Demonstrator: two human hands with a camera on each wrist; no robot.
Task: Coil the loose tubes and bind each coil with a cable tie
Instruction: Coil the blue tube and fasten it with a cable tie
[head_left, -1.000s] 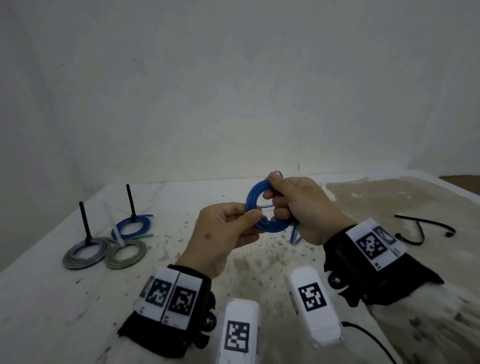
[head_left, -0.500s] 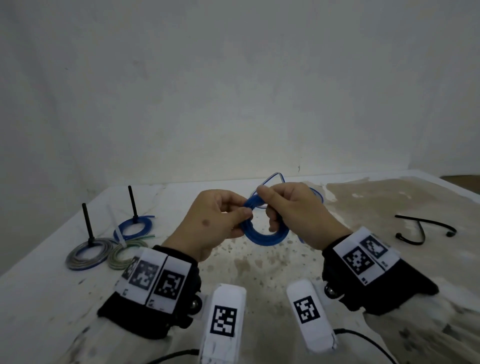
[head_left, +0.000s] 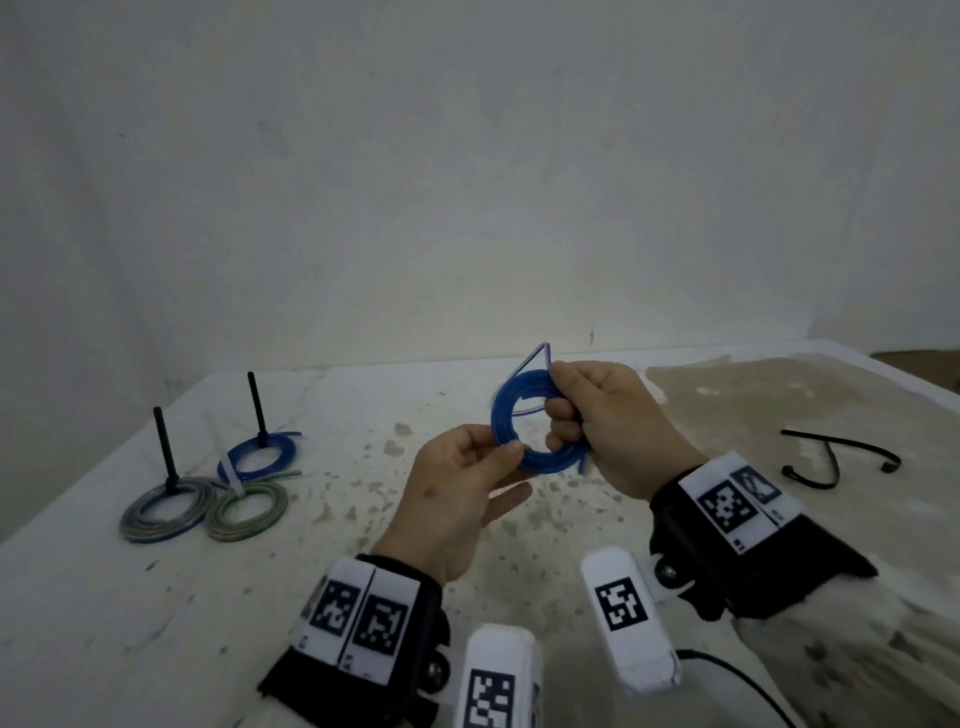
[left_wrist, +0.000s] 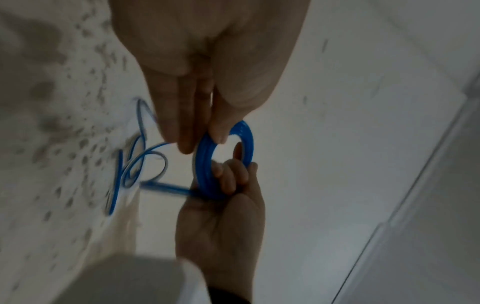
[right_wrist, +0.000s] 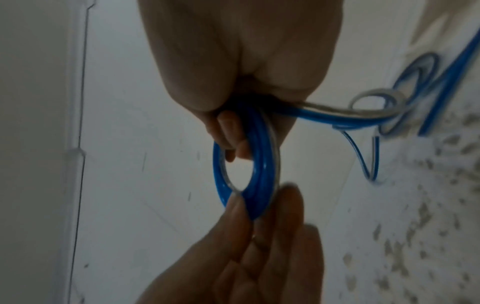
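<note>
Pinching blue coil, both hands, loose tail blurred, perhaps tangled

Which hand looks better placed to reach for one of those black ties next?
Probably the left hand: it only pinches the blue coil, while the right hand grips it, though the black ties lie rightward.

We see a stained white table; three tied coils lie at its left, two black cable ties at its right.
</note>
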